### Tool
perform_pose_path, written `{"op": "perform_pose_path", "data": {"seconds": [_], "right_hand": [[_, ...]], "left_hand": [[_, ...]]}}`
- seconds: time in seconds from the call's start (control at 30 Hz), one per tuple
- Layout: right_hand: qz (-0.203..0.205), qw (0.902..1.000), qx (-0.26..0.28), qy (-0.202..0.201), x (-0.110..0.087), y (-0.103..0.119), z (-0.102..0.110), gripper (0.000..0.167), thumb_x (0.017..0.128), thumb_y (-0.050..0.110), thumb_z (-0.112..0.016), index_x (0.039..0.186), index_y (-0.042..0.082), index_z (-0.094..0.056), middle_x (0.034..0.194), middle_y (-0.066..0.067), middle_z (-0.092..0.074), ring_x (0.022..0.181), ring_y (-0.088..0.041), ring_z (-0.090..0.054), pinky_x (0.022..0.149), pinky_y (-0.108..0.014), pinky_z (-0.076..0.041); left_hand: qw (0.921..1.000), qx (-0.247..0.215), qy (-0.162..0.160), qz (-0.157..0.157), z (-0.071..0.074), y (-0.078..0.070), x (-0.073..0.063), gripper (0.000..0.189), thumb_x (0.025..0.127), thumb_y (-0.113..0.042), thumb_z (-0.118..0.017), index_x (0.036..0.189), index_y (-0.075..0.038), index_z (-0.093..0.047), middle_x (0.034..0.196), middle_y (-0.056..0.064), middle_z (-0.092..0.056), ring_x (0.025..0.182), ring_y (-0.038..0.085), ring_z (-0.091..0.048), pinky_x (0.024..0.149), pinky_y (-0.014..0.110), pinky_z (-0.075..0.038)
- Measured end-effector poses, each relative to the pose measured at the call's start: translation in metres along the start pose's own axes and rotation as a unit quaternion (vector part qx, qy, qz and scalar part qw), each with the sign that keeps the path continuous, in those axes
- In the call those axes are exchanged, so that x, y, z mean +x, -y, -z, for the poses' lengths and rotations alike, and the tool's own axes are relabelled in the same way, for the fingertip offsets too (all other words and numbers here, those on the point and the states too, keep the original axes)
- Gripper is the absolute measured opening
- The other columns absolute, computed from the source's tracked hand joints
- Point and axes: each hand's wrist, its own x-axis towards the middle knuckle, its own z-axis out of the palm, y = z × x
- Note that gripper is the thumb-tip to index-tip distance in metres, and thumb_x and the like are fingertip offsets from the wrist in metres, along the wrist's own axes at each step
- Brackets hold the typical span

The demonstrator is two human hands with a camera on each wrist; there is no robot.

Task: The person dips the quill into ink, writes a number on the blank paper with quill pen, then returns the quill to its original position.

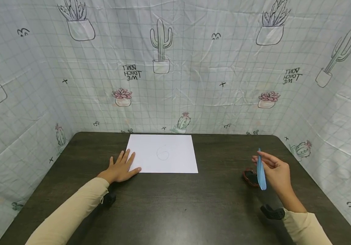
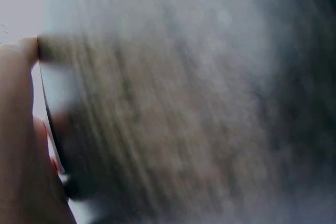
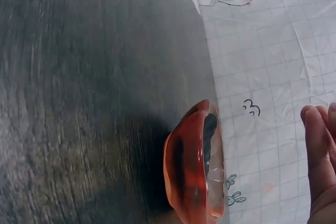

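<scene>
A white sheet of paper (image 1: 178, 156) with a faintly drawn figure like a 6 lies on the dark table. My left hand (image 1: 121, 169) rests with spread fingers at its left edge, the thumb on the lower left corner. In the left wrist view, part of the left hand (image 2: 23, 129) shows at the left side. My right hand (image 1: 274, 173) pinches a thin light-blue piece (image 1: 261, 173), seen nearly edge-on, above the table; its kind is unclear. Beneath it sits a reddish-brown bowl (image 1: 249, 177), partly hidden. The right wrist view shows the glossy bowl (image 3: 186, 166) and right-hand fingertips (image 3: 317, 129), without the blue piece.
The dark table (image 1: 175, 211) runs up to a hanging cloth (image 1: 194, 68) printed with cacti and a grid, which also closes off both sides. A black strap device (image 1: 272, 212) sits at the right wrist, and another (image 1: 109, 199) at the left.
</scene>
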Motion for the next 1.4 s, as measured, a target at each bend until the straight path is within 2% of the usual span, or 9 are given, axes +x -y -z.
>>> {"op": "perform_pose_path", "data": {"seconds": [0.13,0.3,0.43,0.57,0.7,0.9,0.97,1.1,1.4], "right_hand": [[-0.023,0.9981,0.056,0.012,-0.001,0.001,0.001,0.038,0.092,0.001,-0.061,0.129,-0.003,-0.058,0.099,0.007,-0.073,0.086,-0.005,-0.070,0.064,-0.021,-0.055],[-0.041,0.9973,0.059,0.014,-0.003,0.001,0.002,0.038,0.096,0.008,-0.056,0.132,-0.002,-0.055,0.101,0.006,-0.073,0.089,-0.008,-0.070,0.063,-0.021,-0.055],[-0.058,0.9946,0.086,0.014,-0.003,0.002,0.002,0.036,0.099,0.013,-0.054,0.132,-0.001,-0.056,0.101,0.005,-0.073,0.089,-0.008,-0.071,0.063,-0.020,-0.055],[-0.075,0.9812,0.177,0.016,0.000,0.000,0.003,0.029,0.098,0.007,-0.054,0.125,0.001,-0.062,0.100,-0.003,-0.074,0.089,-0.012,-0.071,0.072,-0.023,-0.055],[-0.100,0.9638,0.244,0.038,0.002,-0.002,0.010,0.025,0.097,-0.001,-0.052,0.116,0.005,-0.067,0.100,-0.005,-0.074,0.088,-0.014,-0.072,0.072,-0.025,-0.056],[-0.160,0.9535,0.248,0.062,0.003,-0.002,0.023,0.016,0.097,0.002,-0.053,0.108,0.008,-0.063,0.100,0.000,-0.074,0.087,-0.013,-0.072,0.071,-0.027,-0.057],[-0.173,0.9517,0.245,0.065,0.003,-0.002,0.026,0.013,0.097,0.003,-0.054,0.109,0.008,-0.058,0.100,0.000,-0.074,0.087,-0.013,-0.072,0.071,-0.027,-0.057],[-0.194,0.9488,0.234,0.087,0.003,-0.004,0.036,0.020,0.097,0.006,-0.054,0.116,0.013,-0.052,0.103,0.003,-0.073,0.090,-0.012,-0.071,0.072,-0.026,-0.056],[-0.227,0.9548,0.115,0.153,0.009,-0.018,0.060,0.017,0.099,0.017,-0.054,0.108,0.029,-0.064,0.103,0.012,-0.072,0.093,-0.002,-0.068,0.073,-0.019,-0.054]], "left_hand": [[1.0000,-0.002,0.006,0.002,-0.001,0.001,0.000,0.084,0.097,-0.061,-0.036,0.155,-0.008,-0.007,0.160,0.020,0.005,0.145,0.042,0.006,0.105,0.071,0.008],[1.0000,-0.001,0.004,0.000,0.000,0.000,-0.002,0.083,0.097,-0.059,-0.037,0.155,-0.007,-0.009,0.159,0.021,0.003,0.145,0.043,0.004,0.105,0.071,0.007],[1.0000,0.001,0.003,-0.002,0.000,0.000,-0.002,0.082,0.097,-0.058,-0.037,0.155,-0.007,-0.009,0.159,0.021,0.003,0.145,0.044,0.003,0.104,0.072,0.006],[1.0000,0.003,0.000,-0.002,0.000,-0.001,-0.002,0.082,0.098,-0.059,-0.037,0.155,-0.007,-0.009,0.159,0.021,0.003,0.145,0.044,0.003,0.104,0.072,0.006],[1.0000,0.008,-0.003,-0.003,0.000,-0.002,-0.002,0.083,0.097,-0.061,-0.036,0.155,-0.007,-0.010,0.159,0.021,0.002,0.145,0.044,0.003,0.104,0.073,0.006],[1.0000,0.006,-0.003,-0.002,-0.001,-0.001,0.000,0.083,0.097,-0.061,-0.036,0.155,-0.007,-0.010,0.159,0.021,0.002,0.145,0.044,0.003,0.104,0.073,0.006],[1.0000,0.007,-0.003,-0.002,-0.001,-0.001,0.000,0.083,0.097,-0.061,-0.036,0.155,-0.007,-0.010,0.159,0.021,0.002,0.145,0.044,0.003,0.104,0.073,0.006],[1.0000,0.008,-0.003,-0.001,0.000,-0.001,0.000,0.084,0.097,-0.061,-0.036,0.155,-0.007,-0.009,0.159,0.021,0.002,0.145,0.044,0.003,0.104,0.073,0.006],[1.0000,0.009,0.000,-0.002,0.001,0.000,0.001,0.084,0.097,-0.061,-0.035,0.155,-0.008,-0.009,0.160,0.020,0.003,0.145,0.043,0.003,0.104,0.072,0.005]]}}
